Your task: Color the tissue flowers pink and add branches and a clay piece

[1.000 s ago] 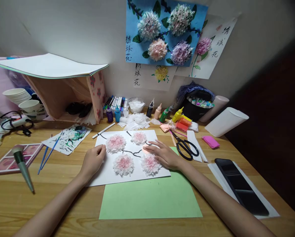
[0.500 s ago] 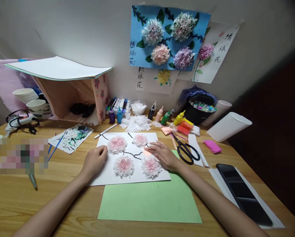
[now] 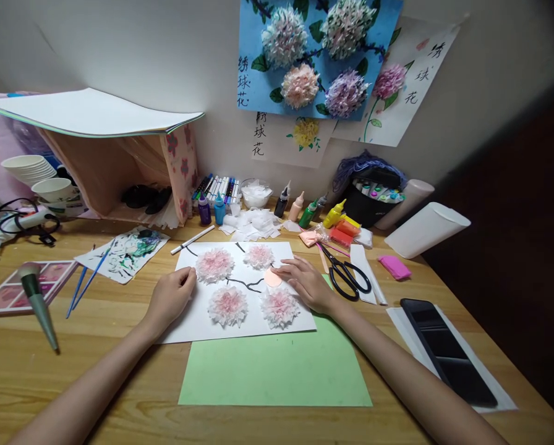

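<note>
A white sheet of paper (image 3: 251,283) lies before me, bearing several fluffy pink-and-white paper flowers (image 3: 227,306) and thin black branch lines. At its left edge rests my left hand (image 3: 172,296), fingers curled closed; whatever they may hold is hidden. My right hand (image 3: 307,284) lies palm down on the sheet's right side, open with fingers stretched out. Its fingertips reach a flat peach-coloured disc (image 3: 272,278) between the two right-hand flowers. Partly under the white sheet is a light green sheet (image 3: 277,374).
Black-handled scissors (image 3: 344,272) and a phone (image 3: 448,352) are on the right. Paint bottles (image 3: 307,213) and white paper scraps (image 3: 251,224) stand and lie behind. To the left are a makeup brush (image 3: 39,303), a palette (image 3: 15,300) and blue paintbrushes (image 3: 89,278). Flower pictures (image 3: 321,62) hang on the wall.
The view has tilted and shifted slightly, so everything sits a little higher and further left. Both hands keep practically the same places on the white sheet.
</note>
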`<state>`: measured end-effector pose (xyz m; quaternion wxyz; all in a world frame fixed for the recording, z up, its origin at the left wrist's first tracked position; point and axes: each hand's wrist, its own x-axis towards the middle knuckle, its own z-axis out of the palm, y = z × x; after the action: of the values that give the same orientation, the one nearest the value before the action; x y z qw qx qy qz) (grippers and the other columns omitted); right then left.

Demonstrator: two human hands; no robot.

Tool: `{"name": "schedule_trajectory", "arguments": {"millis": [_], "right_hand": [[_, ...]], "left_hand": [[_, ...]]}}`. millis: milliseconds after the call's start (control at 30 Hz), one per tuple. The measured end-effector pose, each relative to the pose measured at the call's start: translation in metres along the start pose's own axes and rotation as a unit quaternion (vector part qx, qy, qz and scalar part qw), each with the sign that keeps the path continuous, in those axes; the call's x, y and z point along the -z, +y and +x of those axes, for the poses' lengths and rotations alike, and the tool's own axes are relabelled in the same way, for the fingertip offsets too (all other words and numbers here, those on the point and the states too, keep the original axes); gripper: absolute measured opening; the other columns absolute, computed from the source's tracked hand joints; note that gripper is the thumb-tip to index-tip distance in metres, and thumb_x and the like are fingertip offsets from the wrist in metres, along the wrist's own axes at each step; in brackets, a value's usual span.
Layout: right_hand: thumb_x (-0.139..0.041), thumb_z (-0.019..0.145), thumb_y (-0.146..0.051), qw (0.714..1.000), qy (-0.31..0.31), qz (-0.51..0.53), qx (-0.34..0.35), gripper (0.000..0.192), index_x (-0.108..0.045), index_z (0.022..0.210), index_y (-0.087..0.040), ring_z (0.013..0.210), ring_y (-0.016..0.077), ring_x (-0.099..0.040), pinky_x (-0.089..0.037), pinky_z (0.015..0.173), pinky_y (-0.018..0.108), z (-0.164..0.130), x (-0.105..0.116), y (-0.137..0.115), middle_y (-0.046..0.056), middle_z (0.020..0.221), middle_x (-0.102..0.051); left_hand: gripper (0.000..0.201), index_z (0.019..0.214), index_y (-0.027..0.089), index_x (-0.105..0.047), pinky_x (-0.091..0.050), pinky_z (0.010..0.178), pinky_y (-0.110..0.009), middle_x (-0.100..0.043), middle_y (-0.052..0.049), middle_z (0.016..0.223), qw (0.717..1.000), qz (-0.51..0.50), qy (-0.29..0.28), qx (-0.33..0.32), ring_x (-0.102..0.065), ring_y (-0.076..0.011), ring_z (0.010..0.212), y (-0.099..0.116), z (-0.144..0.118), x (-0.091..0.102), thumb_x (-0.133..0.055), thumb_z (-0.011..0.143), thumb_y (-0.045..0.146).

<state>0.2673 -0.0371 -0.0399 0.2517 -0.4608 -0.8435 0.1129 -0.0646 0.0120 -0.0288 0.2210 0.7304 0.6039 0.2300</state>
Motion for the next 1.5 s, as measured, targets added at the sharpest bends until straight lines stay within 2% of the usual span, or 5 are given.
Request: {"name": "schedule_trajectory", "arguments": {"millis": [333,633,800,1133,1500], "right_hand": [[-0.031,0.095,-0.021,0.999,0.025,0.000,0.043,0.035,-0.057,0.118,-0.022,0.120,0.0207,-0.051,-0.031,0.107,0.049,-0.0058,0.0000,-0.0009,0.005,0.113,-0.067],[-0.034,0.094,-0.027,0.995,-0.092,0.010,0.041,0.042,-0.043,0.135,-0.026,0.133,0.0218,-0.035,-0.015,0.115,0.052,0.0000,0.0038,-0.0036,0.003,0.133,-0.055],[-0.030,0.096,-0.031,0.994,-0.091,0.050,0.026,0.043,-0.040,0.137,-0.027,0.136,0.0207,-0.031,-0.018,0.115,0.048,0.0000,0.0025,0.0015,0.003,0.134,-0.052],[-0.029,0.097,-0.040,0.989,-0.114,0.081,0.042,0.045,-0.036,0.139,-0.026,0.140,0.0205,-0.023,-0.008,0.117,0.049,0.0008,0.0045,0.0001,0.003,0.139,-0.047],[-0.026,0.096,-0.047,0.988,-0.123,0.068,0.057,0.049,-0.040,0.138,-0.026,0.138,0.0225,-0.026,-0.008,0.116,0.051,0.0000,0.0039,0.0019,0.003,0.137,-0.051]], "left_hand": [[0.038,0.055,0.020,-0.032,-0.025,0.055,-0.026,-0.042,0.003,0.049,1.000,0.006,-0.008,0.003,-0.043,-0.0127,0.052,0.0012,-0.0001,0.0003,-0.033,0.087,0.040],[0.039,0.055,0.019,-0.034,-0.026,0.054,-0.026,-0.044,0.003,0.049,1.000,0.002,-0.009,0.013,-0.044,-0.0129,0.051,0.0007,-0.0005,-0.0007,-0.033,0.087,0.041],[0.039,0.055,0.019,-0.034,-0.026,0.055,-0.026,-0.044,0.003,0.049,1.000,0.005,-0.015,0.007,-0.045,-0.0128,0.052,0.0005,0.0001,-0.0007,-0.034,0.088,0.040],[0.039,0.056,0.019,-0.036,-0.026,0.055,-0.026,-0.044,0.003,0.050,1.000,0.011,-0.013,0.002,-0.046,-0.0128,0.052,-0.0042,-0.0001,-0.0009,-0.034,0.088,0.041],[0.039,0.055,0.019,-0.035,-0.027,0.056,-0.026,-0.045,0.003,0.049,1.000,0.013,-0.014,0.003,-0.047,-0.0127,0.052,-0.0019,0.0008,-0.0015,-0.034,0.088,0.041]]}}
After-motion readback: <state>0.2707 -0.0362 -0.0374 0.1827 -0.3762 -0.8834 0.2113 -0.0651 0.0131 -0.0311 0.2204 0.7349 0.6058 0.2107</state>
